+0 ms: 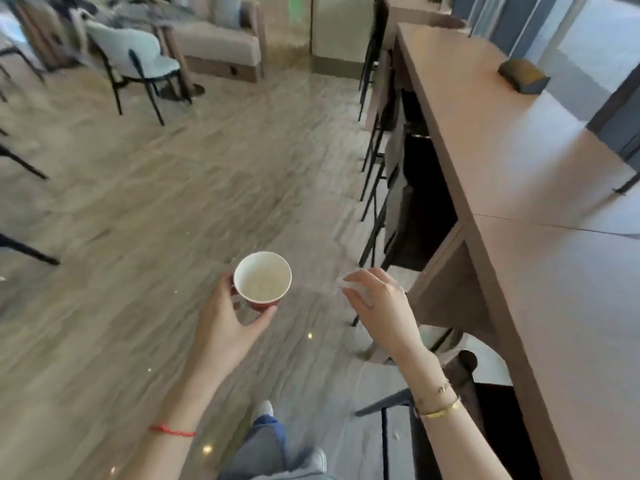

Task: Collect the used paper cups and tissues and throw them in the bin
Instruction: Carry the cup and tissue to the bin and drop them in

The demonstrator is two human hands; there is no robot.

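Right, you're mid-carry, and the long counter [512, 161] on your right is the landmark to steer by. Well out to the left of that counter, across the floor, stand a pale chair [138, 51] and a sofa [221, 39]; no bin shows anywhere, so the throwing step is not yet done.

Moving in: your left hand [225, 323] holds the paper cup [262, 280] out in front of you, well left of the counter and above the wooden floor [138, 188]. Fingers and thumb wrap the red wall from below and the side, the mouth faces up, and the cup sits upright. Inside looks pale; whether anything is left in it I can't tell. A red string [173, 430] circles that wrist.

Closer to the counter, just off its near corner, your right hand [377, 299] is raised with the wrist bent and the fingers curled down round something white and crumpled, the tissue [353, 289] by my reading, though it is blurred. A gold bracelet [441, 408] shows on that forearm.

On the counter itself, toward its far end, only a small dark box [523, 76] sits; no cups or tissues show on the stretch in view, so collecting looks largely done here. What's left, I judge: find the bin, keep the cup level, and drop both items in.
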